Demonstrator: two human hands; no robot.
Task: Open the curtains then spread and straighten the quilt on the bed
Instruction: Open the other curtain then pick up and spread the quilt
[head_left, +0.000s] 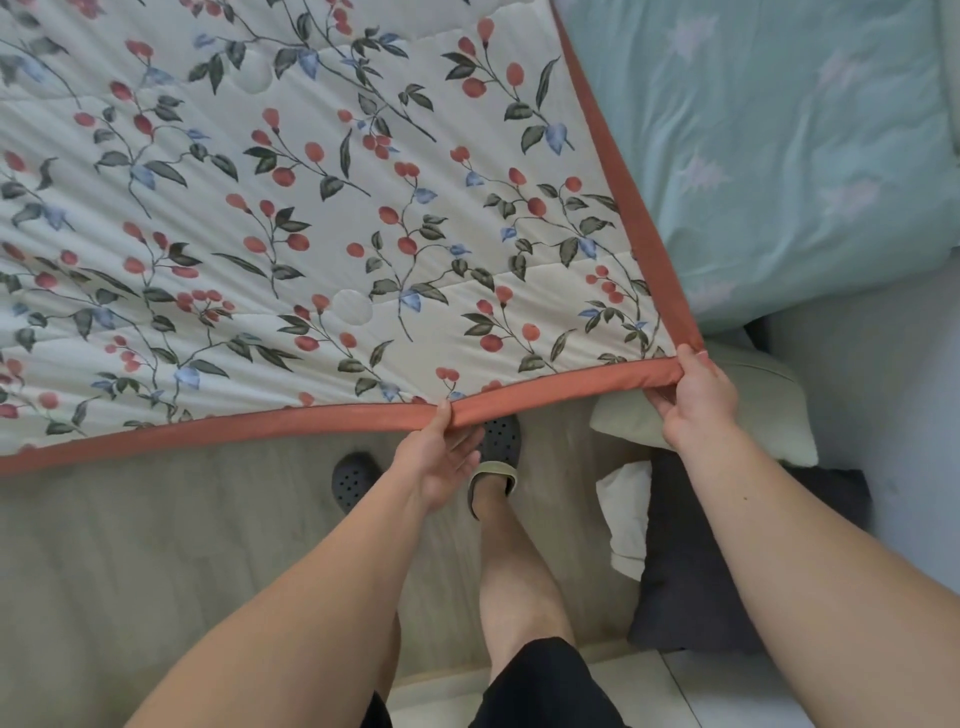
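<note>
Currently: quilt (322, 218), floral with rust border, held taut above the teal-sheeted bed (779, 156). Right hand (698, 402) pinched on the corner; left hand (441, 457) clamped on the near hem. Advice: keep even tension, lower corner square to mattress edge, then smooth outward

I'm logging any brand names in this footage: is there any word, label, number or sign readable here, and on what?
None. The quilt shows only a berry-and-leaf print with a plain red border, the green sheet only pale leaf shapes, and the slippers only holes. No tag shows where the hands grip the border.
</note>
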